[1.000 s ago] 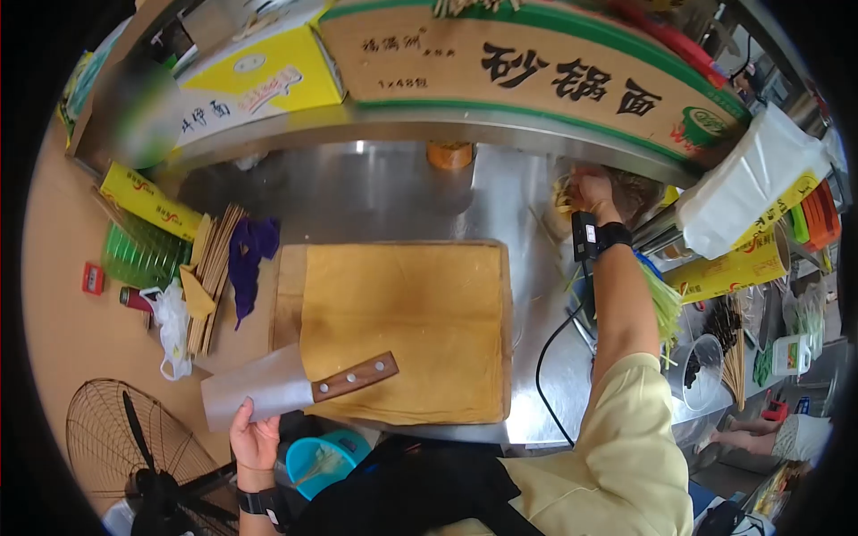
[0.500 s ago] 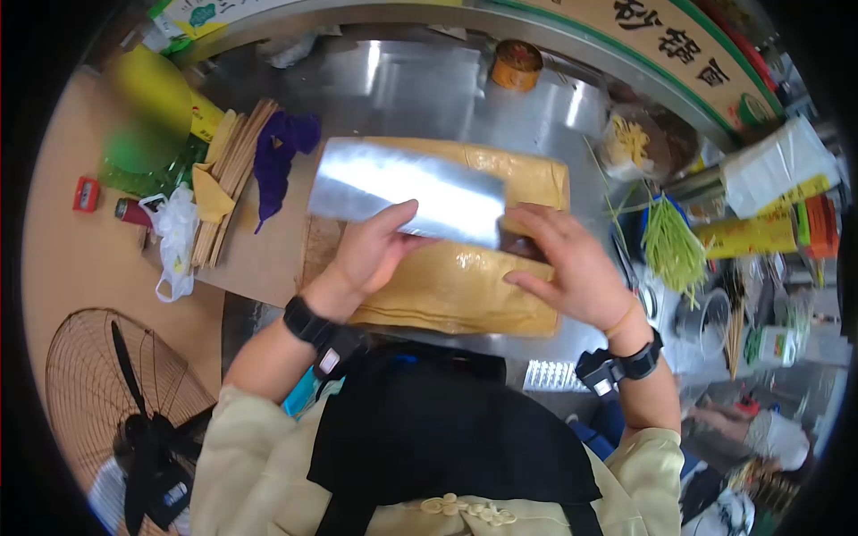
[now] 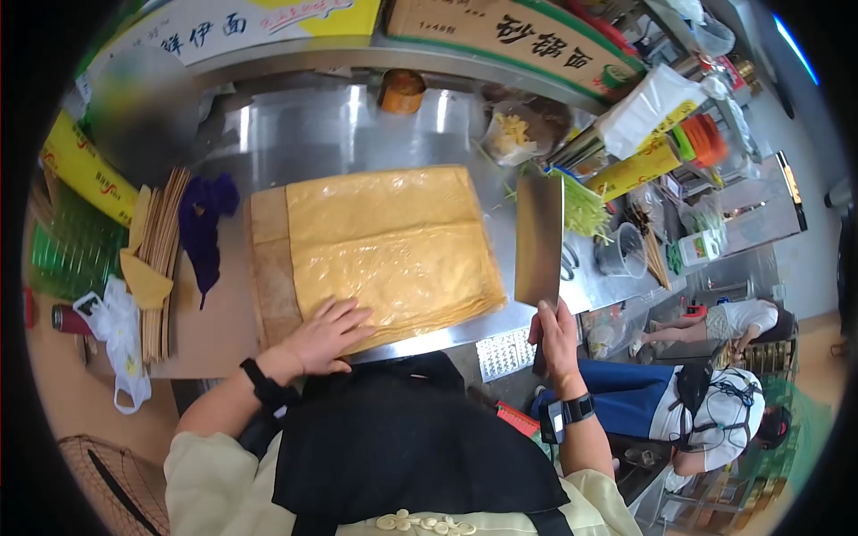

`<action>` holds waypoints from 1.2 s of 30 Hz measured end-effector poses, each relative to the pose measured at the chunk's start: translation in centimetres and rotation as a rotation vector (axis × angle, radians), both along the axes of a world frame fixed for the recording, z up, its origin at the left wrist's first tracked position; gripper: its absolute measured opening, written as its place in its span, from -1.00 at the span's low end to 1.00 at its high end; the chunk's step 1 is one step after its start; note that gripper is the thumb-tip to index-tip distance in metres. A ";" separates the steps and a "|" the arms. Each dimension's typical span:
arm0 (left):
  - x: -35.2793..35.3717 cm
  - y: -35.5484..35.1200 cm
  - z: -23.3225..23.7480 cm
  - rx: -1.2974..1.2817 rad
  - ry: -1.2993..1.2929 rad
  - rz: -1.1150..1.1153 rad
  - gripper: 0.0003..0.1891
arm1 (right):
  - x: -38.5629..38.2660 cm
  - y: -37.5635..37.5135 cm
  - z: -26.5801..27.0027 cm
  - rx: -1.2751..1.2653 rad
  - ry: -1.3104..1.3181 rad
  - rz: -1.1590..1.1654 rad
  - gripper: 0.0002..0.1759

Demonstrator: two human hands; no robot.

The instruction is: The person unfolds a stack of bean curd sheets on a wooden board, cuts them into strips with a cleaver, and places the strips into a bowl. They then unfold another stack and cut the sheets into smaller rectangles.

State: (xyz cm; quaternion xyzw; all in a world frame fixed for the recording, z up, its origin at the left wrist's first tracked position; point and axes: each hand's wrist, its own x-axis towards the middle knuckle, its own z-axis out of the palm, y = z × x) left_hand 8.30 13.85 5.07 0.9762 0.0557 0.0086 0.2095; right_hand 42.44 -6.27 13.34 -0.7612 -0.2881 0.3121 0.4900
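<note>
A thick stack of yellow sheets that look like tofu skin [image 3: 393, 241] lies on a wooden board [image 3: 271, 268]. My left hand [image 3: 332, 335] rests on the near left corner of the stack, fingers spread and flat. Off to the right, my right hand [image 3: 556, 339] is wrapped round the handle of a cleaver [image 3: 540, 237]. Its wide blade points away from me, raised beside the stack and apart from it, and covers part of some cut green vegetable strips [image 3: 585, 210].
Bundled wooden sticks [image 3: 163, 259], a purple cloth [image 3: 204, 232] and a white plastic bag [image 3: 123, 344] lie at left. A round tin [image 3: 402, 92] stands behind the stack. Clear tubs [image 3: 621, 250] and scissors [image 3: 569, 259] are at right. Two people [image 3: 715, 402] are beyond the counter.
The cleaver, earlier held flat over the stack between both hands, is now in my right hand alone, off to the right. My left hand has come down onto the sheets. The view has shifted right.
</note>
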 end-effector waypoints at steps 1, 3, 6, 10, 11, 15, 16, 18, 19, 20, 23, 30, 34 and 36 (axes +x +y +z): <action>0.3 0.1 0.6 -0.021 -0.052 0.012 -0.31 | 0.4 -0.5 -0.6 0.031 0.081 -0.021 -0.81; 2.3 1.3 0.5 -0.215 -0.067 0.070 -0.39 | 1.0 -0.5 -0.3 0.040 0.156 -0.005 -0.79; 7.2 3.3 2.2 -0.224 -0.160 0.106 -0.51 | 3.4 1.0 -1.3 -0.007 0.185 0.068 -0.81; 16.9 6.9 3.0 -0.162 -0.269 0.224 -0.57 | 5.6 3.9 -3.4 -0.009 0.164 0.114 -0.87; 19.2 8.1 2.1 -0.123 -0.281 0.255 -0.56 | 6.1 4.5 -3.8 -0.006 0.169 0.126 -0.89; 25.8 11.7 -0.7 0.080 -0.165 0.349 -0.48 | 8.1 5.9 -4.2 -0.087 0.103 0.199 -0.87; 26.9 12.0 -1.1 0.108 -0.131 0.367 -0.46 | 8.5 6.1 -4.4 -0.087 0.084 0.216 -0.87; 28.2 11.8 -2.3 0.154 -0.063 0.397 -0.42 | 8.8 6.2 -4.8 -0.100 0.046 0.247 -0.86; 28.7 11.2 -3.0 0.171 -0.058 0.437 -0.39 | 8.8 6.2 -4.9 -0.086 0.061 0.231 -0.87; 29.2 10.5 -3.5 0.191 -0.058 0.476 -0.37 | 8.6 6.5 -5.0 -0.069 0.071 0.213 -0.88; 29.6 10.0 -4.8 0.212 -0.098 0.535 -0.32 | 7.9 6.9 -5.8 -0.039 0.074 0.167 -0.91; 29.4 10.1 -4.9 0.192 -0.128 0.554 -0.30 | 6.6 8.1 -5.6 -0.086 0.016 0.149 -0.88; 29.3 10.2 -4.7 0.195 -0.121 0.560 -0.29 | 6.2 9.6 -5.2 -0.153 -0.262 0.221 -0.81; 29.3 10.2 -4.5 0.194 -0.103 0.567 -0.28 | 5.9 10.6 -6.0 -0.173 -0.468 0.255 -0.77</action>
